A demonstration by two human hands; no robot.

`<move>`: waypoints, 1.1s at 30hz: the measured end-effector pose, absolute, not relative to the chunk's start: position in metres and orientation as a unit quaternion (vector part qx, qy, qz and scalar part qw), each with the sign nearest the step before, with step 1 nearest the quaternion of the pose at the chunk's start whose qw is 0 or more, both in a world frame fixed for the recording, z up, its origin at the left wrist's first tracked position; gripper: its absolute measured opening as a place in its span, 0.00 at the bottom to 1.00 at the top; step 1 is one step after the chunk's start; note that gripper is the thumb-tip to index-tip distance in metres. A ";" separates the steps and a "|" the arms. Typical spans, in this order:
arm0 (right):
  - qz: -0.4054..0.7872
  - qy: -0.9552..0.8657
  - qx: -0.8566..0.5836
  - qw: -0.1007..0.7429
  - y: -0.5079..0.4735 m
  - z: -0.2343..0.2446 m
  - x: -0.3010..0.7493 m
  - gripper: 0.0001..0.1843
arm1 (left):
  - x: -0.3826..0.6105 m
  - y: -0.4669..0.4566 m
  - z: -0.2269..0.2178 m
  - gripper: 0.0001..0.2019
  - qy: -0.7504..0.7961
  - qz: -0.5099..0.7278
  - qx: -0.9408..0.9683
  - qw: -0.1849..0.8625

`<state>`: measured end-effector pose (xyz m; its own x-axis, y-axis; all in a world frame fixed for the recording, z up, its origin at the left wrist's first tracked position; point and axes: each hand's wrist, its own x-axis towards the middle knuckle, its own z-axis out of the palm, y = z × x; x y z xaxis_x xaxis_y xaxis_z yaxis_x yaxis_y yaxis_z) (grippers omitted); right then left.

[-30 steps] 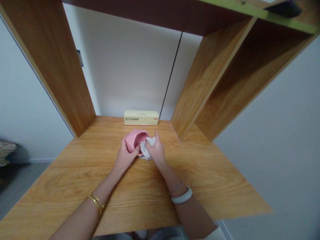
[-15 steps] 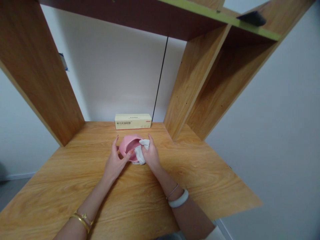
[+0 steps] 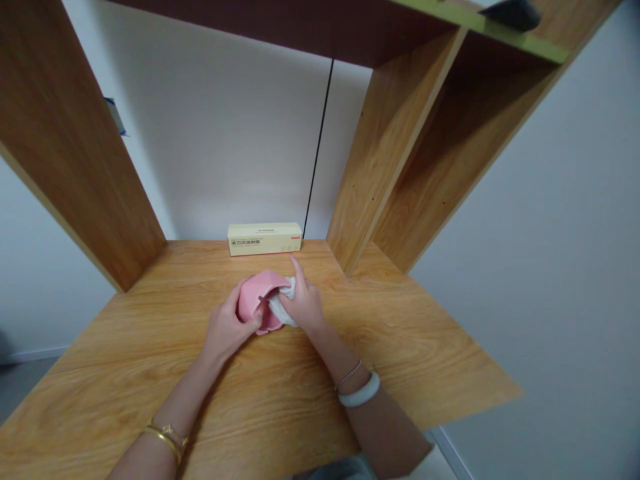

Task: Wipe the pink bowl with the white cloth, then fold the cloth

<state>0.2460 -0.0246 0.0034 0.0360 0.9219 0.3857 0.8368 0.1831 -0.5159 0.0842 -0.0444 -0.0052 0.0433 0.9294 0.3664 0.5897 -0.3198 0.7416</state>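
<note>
A small pink bowl (image 3: 256, 298) is tilted on its side over the wooden desk (image 3: 280, 393), its opening turned toward me. My left hand (image 3: 227, 327) grips its left rim, thumb inside the edge. My right hand (image 3: 303, 303) is closed on a crumpled white cloth (image 3: 280, 308) pressed into the bowl's opening, with the index finger stretched forward. A gold bangle sits on my left wrist and a pale bangle on my right.
A long cream box (image 3: 265, 238) with printed text lies against the white wall at the back of the desk. Wooden uprights (image 3: 75, 153) (image 3: 395, 147) flank the desk, and shelf compartments open to the right. A dark object (image 3: 510, 12) rests on the top shelf.
My left hand has closed tighter on the bowl's rim and tipped the bowl further. My right hand has pushed the cloth deeper into the opening.
</note>
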 end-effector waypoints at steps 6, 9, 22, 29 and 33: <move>0.162 -0.625 -0.631 0.430 -0.018 -0.012 0.243 0.36 | 0.096 -0.049 0.002 0.33 0.532 0.481 0.657 0.231; 0.206 -0.589 -0.611 0.488 -0.014 -0.017 0.238 0.33 | 0.103 -0.050 0.002 0.37 0.501 0.512 0.624 0.310; 0.140 -0.627 -0.627 0.441 -0.020 0.001 0.242 0.42 | 0.091 -0.037 -0.009 0.25 0.580 0.476 0.600 0.276; 0.215 -0.650 -0.628 0.370 -0.006 -0.012 0.253 0.36 | 0.094 -0.043 -0.005 0.29 0.547 0.437 0.664 0.262; 0.227 -0.605 -0.624 0.439 -0.001 -0.023 0.252 0.33 | 0.099 -0.043 -0.006 0.37 0.504 0.490 0.622 0.343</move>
<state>0.2521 -0.0008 -0.0231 0.1653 0.9543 0.2490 0.5561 0.1183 -0.8227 0.0991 -0.0435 -0.0062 0.0102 0.9644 0.2642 0.2908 -0.2557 0.9220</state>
